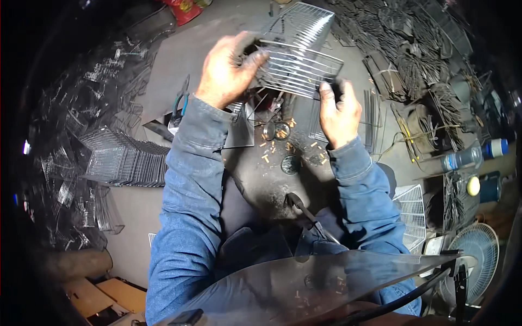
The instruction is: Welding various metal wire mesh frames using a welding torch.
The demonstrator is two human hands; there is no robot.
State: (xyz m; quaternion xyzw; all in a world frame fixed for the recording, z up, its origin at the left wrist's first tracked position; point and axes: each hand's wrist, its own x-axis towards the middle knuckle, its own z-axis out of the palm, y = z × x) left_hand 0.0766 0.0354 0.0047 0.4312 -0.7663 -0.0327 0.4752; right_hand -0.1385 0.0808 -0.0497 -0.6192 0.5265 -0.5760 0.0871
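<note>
A small rack of parallel metal wires (299, 69) is held up in front of me, slightly tilted. My left hand (229, 69) closes on its left end, thumb over the wires. At the rack's lower right corner, my right hand (341, 113) pinches the edge between thumb and fingers. Just beyond stands a larger shiny wire rack (304, 24). Pliers with blue handles (179, 102) rest left of my left forearm. What lies directly under the held rack is partly hidden.
Stacked bent wire racks (122, 160) stand at left. Piles of metal rods (402, 49) fill the far right. Cigarette butts (266, 157) and a round dark dish (290, 164) lie on the floor. A plastic bottle (462, 159) and a fan (473, 261) are at right; a clear visor (304, 288) crosses the bottom.
</note>
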